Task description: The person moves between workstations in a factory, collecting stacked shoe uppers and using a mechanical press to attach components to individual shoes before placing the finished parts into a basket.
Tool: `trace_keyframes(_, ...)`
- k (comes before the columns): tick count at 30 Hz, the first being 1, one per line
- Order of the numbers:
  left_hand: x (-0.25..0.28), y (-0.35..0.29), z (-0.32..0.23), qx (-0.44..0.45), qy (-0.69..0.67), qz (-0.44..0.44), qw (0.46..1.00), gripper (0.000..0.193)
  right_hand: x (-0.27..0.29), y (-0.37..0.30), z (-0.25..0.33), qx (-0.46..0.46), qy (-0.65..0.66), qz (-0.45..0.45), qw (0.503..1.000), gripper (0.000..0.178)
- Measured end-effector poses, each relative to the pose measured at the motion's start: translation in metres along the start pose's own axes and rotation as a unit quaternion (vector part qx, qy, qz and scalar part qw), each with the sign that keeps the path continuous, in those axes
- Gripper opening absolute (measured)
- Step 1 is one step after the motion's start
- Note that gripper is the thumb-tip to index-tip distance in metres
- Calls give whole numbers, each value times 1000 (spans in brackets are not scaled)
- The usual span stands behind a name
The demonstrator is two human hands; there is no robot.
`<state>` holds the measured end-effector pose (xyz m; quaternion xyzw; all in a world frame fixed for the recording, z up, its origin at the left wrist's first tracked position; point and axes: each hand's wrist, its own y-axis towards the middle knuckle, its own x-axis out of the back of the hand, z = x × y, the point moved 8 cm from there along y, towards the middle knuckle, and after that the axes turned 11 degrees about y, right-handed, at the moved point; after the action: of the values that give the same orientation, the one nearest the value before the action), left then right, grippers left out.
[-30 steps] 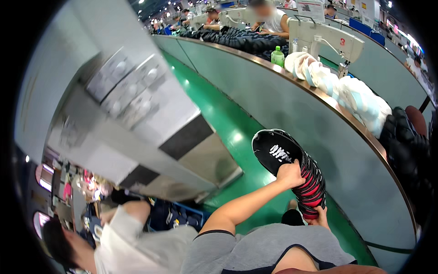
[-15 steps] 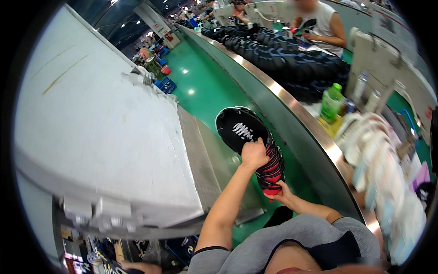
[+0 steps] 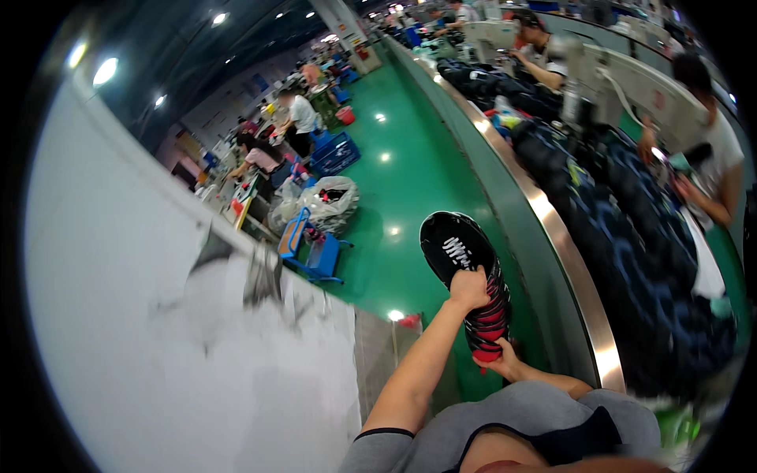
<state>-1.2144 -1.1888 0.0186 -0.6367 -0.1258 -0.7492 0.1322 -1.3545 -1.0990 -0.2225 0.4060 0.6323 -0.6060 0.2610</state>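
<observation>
A nested stack of black shoe uppers (image 3: 456,238) with white laces and red linings is held out in front of my body, over the green floor. My left hand (image 3: 471,290) grips it from above around its middle, fingers closed on the uppers. At the near end, next to the red part, my right hand (image 3: 505,364) is wrapped round the stack from below. Part of the right hand's fingers is hidden behind the uppers.
A large white panel (image 3: 260,378) fills the left side. A metal-edged line (image 3: 552,221) runs along the right, heaped with dark uppers (image 3: 607,260). A blue trolley (image 3: 315,252), a plastic bag (image 3: 330,203) and a blue crate (image 3: 335,154) stand ahead left. Co-workers sit both sides.
I have moved forward along the aisle; the trolley and bag have come into view, and the white pieces on the right have dropped back. Both hands keep their hold on the stack.
</observation>
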Motion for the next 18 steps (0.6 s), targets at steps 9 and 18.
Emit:
trace_keyframes(9, -11, 155, 346, 212, 4, -29, 977, 47, -221, 310, 50, -114, -146, -39, 982, 53)
trace_keyframes(18, -73, 387, 591, 317, -91, -102, 939, 61, -449, 576, 244, -73, -276, -67, 956, 62)
